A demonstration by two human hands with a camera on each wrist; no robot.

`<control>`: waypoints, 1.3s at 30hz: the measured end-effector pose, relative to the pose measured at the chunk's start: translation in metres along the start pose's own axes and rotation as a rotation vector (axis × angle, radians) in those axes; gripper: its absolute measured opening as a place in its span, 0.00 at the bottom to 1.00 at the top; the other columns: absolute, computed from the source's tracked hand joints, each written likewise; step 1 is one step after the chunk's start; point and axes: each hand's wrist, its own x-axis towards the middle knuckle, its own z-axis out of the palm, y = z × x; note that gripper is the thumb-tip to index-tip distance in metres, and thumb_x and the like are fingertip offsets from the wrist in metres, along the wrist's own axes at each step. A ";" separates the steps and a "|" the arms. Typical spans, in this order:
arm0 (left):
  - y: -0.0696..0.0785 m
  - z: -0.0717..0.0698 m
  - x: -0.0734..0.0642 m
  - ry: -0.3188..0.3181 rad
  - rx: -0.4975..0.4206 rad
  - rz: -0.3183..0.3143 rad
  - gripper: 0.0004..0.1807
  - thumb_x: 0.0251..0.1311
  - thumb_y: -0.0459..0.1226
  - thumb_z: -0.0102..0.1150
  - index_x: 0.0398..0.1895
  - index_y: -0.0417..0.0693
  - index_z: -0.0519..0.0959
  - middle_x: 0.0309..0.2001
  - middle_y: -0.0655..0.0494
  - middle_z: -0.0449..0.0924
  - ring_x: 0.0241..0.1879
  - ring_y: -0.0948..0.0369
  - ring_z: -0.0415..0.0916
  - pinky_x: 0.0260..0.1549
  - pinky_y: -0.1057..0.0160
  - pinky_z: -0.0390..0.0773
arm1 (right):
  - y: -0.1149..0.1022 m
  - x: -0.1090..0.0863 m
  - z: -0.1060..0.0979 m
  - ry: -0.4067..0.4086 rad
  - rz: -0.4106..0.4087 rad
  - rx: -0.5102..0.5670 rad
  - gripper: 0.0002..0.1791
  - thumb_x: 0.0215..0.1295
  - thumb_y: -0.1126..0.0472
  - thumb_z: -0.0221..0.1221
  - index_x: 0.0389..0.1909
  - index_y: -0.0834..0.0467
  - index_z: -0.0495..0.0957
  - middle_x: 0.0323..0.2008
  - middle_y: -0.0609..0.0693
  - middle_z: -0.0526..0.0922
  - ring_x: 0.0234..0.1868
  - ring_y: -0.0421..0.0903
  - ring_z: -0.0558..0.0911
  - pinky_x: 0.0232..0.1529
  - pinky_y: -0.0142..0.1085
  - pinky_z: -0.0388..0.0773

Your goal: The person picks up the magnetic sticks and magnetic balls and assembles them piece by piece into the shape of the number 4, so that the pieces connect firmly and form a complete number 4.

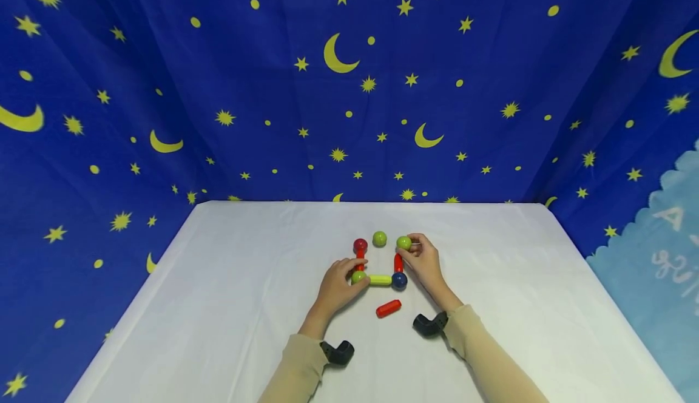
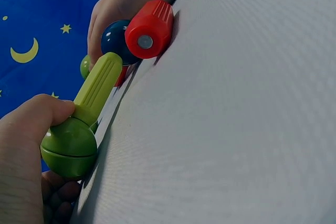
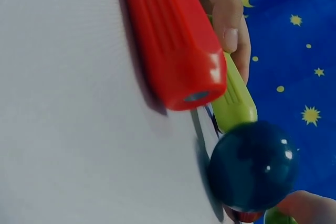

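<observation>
Magnetic rods and balls form a three-sided frame on the table. At its near left corner, my left hand (image 1: 335,286) grips a light green ball (image 1: 358,277), the thumb reaching onto the yellow-green rod (image 2: 100,85). That rod runs right to a dark blue ball (image 1: 400,281). From the blue ball a red rod (image 1: 398,263) points away to another green ball (image 1: 404,243), which my right hand (image 1: 428,264) pinches between thumb and fingers. On the left side a second red rod (image 1: 360,255), partly behind my left fingers, leads to a red ball (image 1: 360,245).
A loose green ball (image 1: 379,238) sits between the two far ends of the frame. Nearer me lies a loose red rod (image 1: 389,308), a metal disc in its end. The white table (image 1: 246,281) meets a blue star-patterned curtain (image 1: 273,166) at the back.
</observation>
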 end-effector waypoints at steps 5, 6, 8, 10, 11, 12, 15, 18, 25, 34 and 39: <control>-0.001 0.001 -0.001 0.011 0.004 0.014 0.22 0.55 0.48 0.63 0.53 0.55 0.79 0.42 0.58 0.81 0.40 0.63 0.71 0.44 0.61 0.72 | -0.004 -0.007 0.006 -0.001 -0.011 -0.054 0.20 0.58 0.61 0.65 0.49 0.64 0.73 0.37 0.59 0.81 0.31 0.38 0.73 0.31 0.23 0.70; -0.001 0.001 -0.001 0.013 0.005 0.017 0.22 0.55 0.48 0.63 0.53 0.55 0.79 0.41 0.58 0.81 0.40 0.63 0.71 0.44 0.61 0.72 | -0.006 -0.009 0.007 -0.001 -0.011 -0.069 0.19 0.58 0.61 0.65 0.49 0.64 0.73 0.36 0.58 0.81 0.31 0.38 0.73 0.31 0.23 0.70; -0.002 0.002 -0.001 0.019 0.007 0.021 0.22 0.55 0.48 0.63 0.53 0.55 0.79 0.41 0.58 0.81 0.39 0.63 0.71 0.43 0.61 0.72 | -0.008 -0.011 0.009 0.001 -0.005 -0.098 0.19 0.59 0.60 0.64 0.48 0.62 0.72 0.34 0.57 0.81 0.30 0.40 0.74 0.31 0.25 0.71; -0.002 0.002 -0.001 0.021 0.007 0.023 0.21 0.55 0.48 0.63 0.53 0.55 0.79 0.41 0.58 0.81 0.40 0.63 0.71 0.43 0.61 0.72 | -0.010 -0.013 0.011 0.007 0.003 -0.120 0.19 0.60 0.59 0.63 0.49 0.61 0.72 0.32 0.56 0.81 0.29 0.41 0.74 0.30 0.26 0.71; -0.002 0.002 -0.001 0.021 0.008 0.024 0.21 0.55 0.49 0.63 0.52 0.55 0.79 0.41 0.58 0.81 0.39 0.63 0.71 0.43 0.61 0.71 | -0.010 -0.014 0.011 0.008 0.006 -0.122 0.18 0.60 0.59 0.63 0.49 0.61 0.71 0.31 0.56 0.81 0.29 0.41 0.74 0.30 0.26 0.71; -0.003 0.002 -0.001 0.021 0.011 0.024 0.21 0.55 0.49 0.63 0.52 0.55 0.79 0.41 0.58 0.81 0.39 0.63 0.71 0.42 0.61 0.71 | -0.011 -0.014 0.011 0.008 0.006 -0.124 0.19 0.61 0.59 0.63 0.49 0.61 0.71 0.31 0.56 0.81 0.29 0.41 0.74 0.30 0.26 0.71; -0.004 0.003 -0.002 0.025 0.016 0.027 0.21 0.55 0.48 0.64 0.52 0.55 0.79 0.41 0.58 0.81 0.39 0.63 0.71 0.42 0.62 0.71 | -0.010 -0.015 0.012 0.016 0.010 -0.118 0.19 0.61 0.59 0.62 0.49 0.62 0.71 0.31 0.56 0.82 0.29 0.40 0.75 0.31 0.27 0.71; -0.004 0.004 -0.003 0.031 0.018 0.030 0.21 0.54 0.48 0.64 0.52 0.55 0.79 0.40 0.58 0.81 0.39 0.63 0.71 0.42 0.62 0.71 | -0.011 -0.015 0.012 0.028 0.025 -0.091 0.19 0.61 0.60 0.62 0.50 0.62 0.71 0.32 0.57 0.82 0.30 0.38 0.74 0.32 0.26 0.71; -0.003 0.002 -0.001 0.037 0.016 0.038 0.22 0.53 0.48 0.65 0.52 0.55 0.79 0.41 0.58 0.81 0.39 0.64 0.71 0.42 0.62 0.71 | -0.014 -0.009 0.009 0.024 0.097 0.059 0.20 0.62 0.61 0.62 0.53 0.63 0.70 0.35 0.60 0.81 0.28 0.34 0.74 0.31 0.23 0.71; -0.002 0.002 -0.001 0.033 0.024 0.039 0.22 0.54 0.49 0.65 0.52 0.55 0.79 0.41 0.58 0.81 0.39 0.64 0.71 0.41 0.63 0.71 | -0.014 -0.005 0.009 0.007 0.195 0.156 0.21 0.63 0.60 0.61 0.54 0.62 0.70 0.34 0.55 0.81 0.26 0.35 0.75 0.28 0.26 0.74; -0.002 0.003 -0.001 0.032 0.025 0.040 0.22 0.53 0.48 0.65 0.52 0.54 0.79 0.40 0.59 0.81 0.38 0.65 0.70 0.40 0.64 0.70 | -0.013 -0.004 0.009 0.030 0.215 0.144 0.19 0.61 0.61 0.62 0.51 0.62 0.71 0.29 0.51 0.80 0.24 0.35 0.74 0.27 0.26 0.72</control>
